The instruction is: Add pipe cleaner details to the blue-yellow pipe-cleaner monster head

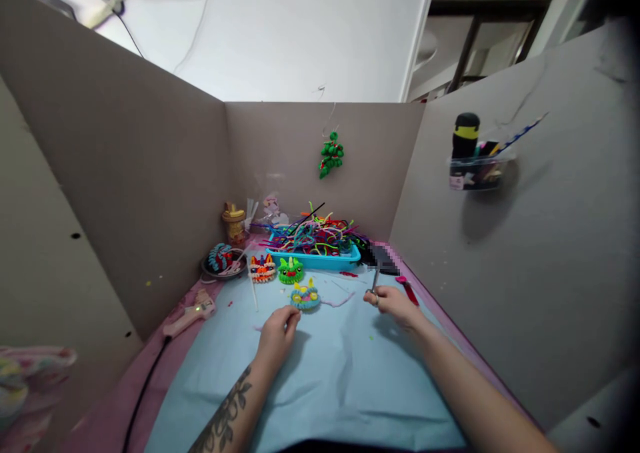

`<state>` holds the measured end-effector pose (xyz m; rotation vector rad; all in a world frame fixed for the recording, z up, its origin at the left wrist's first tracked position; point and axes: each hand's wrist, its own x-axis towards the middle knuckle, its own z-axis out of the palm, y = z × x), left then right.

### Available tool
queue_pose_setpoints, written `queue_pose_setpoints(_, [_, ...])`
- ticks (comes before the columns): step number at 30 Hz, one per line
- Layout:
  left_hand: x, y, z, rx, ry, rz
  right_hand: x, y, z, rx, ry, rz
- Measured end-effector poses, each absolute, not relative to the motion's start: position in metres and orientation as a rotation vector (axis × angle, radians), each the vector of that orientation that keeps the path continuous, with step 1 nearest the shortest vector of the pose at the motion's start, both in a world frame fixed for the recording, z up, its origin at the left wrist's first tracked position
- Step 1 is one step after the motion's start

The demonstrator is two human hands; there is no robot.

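With right hand (396,305) clamped on scissors (375,280) and left hand (277,334) curled in an unclear grip just beside the blue figure (305,298) on the table (320,380), probably light and soft, best pinched by its sides.

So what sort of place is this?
Probably a small craft workstation: a blue tray heaped with colourful pipe cleaners, what looks like a pink glue gun, and little animal-face figures.

no legible lettering; pale label (456,182) on wall holder (480,181), too blurred
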<state>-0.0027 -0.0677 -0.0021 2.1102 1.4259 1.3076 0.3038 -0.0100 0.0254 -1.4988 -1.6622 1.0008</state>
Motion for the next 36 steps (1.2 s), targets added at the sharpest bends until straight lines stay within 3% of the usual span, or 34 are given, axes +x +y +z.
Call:
queue_pose_setpoints(6, [-0.003, -0.067, -0.002, 2.038, 1.437, 1.419, 0.302, 0.027, 0.04, -1.973, -2.023, 0.284])
queue_pose_setpoints(11, [-0.008, -0.068, 0.002, 1.836, 1.436, 1.83, 0.278, 0.054, 0.037, -2.214, -2.046, 0.239])
queue_pose_setpoints(15, [-0.021, -0.066, 0.013, 1.302, 1.335, 2.079, 0.271, 0.066, 0.031, -2.303, -2.013, 0.245])
queue_pose_setpoints(18, [-0.029, -0.06, 0.025, 0.768, 1.004, 2.12, 0.27, 0.062, 0.031, -2.298, -1.999, 0.235])
queue_pose_setpoints(23, [-0.024, -0.046, 0.039, 0.388, 0.474, 1.727, 0.241, 0.028, 0.036, -2.039, -2.015, 0.155])
queue_pose_setpoints(26, [-0.014, -0.039, 0.034, 0.298, 0.436, 1.623, 0.204, -0.002, 0.036, -1.357, -1.986, 0.473])
queue_pose_setpoints(28, [-0.009, -0.036, 0.026, 0.266, 0.444, 1.615, 0.181, -0.02, 0.033, -1.127, -1.929, 0.723])
queue_pose_setpoints(36, [-0.012, -0.032, 0.008, 0.208, 0.508, 1.683, 0.162, -0.04, 0.014, -1.115, -1.775, 0.864])
